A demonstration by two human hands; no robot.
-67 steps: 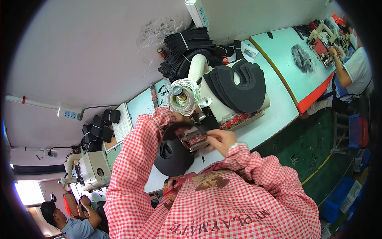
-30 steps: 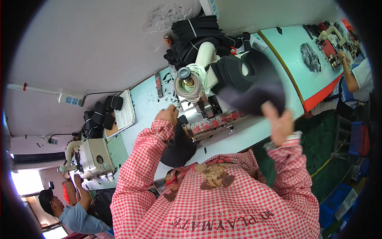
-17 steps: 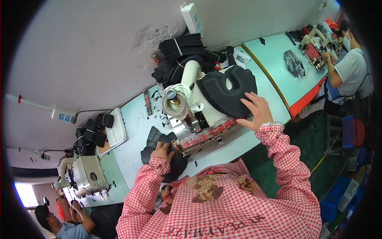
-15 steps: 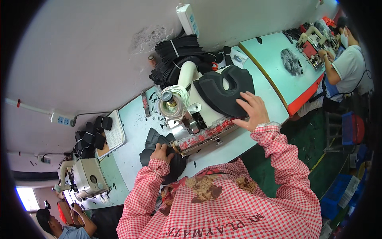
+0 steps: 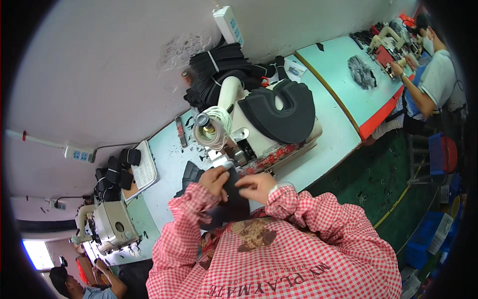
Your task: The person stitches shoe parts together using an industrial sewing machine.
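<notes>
My left hand (image 5: 215,183) is closed on the upper edge of a dark, flat, black padded piece (image 5: 230,199), held at the front of a cream machine (image 5: 255,141). On the piece's right side, my right hand (image 5: 256,188) has its thumb and fingertips pinched at the edge. Part of the piece is hidden by my hands and sleeves. More black pieces (image 5: 190,174) lie on the table just beyond my left hand. On top of the machine rests a stack of black U-shaped pads (image 5: 286,117).
A coil of white cord (image 5: 223,122) sits on the machine's left. Behind it are bundled black strips (image 5: 216,65) against the wall. A notebook (image 5: 144,167) and black bundles (image 5: 114,172) lie at left, near another machine (image 5: 114,224). Co-workers sit at far right (image 5: 433,84) and lower left (image 5: 79,286).
My right hand has left the U-shaped pads and come down left to the black piece. My left hand has shifted slightly up and right, bringing the piece to the machine's front.
</notes>
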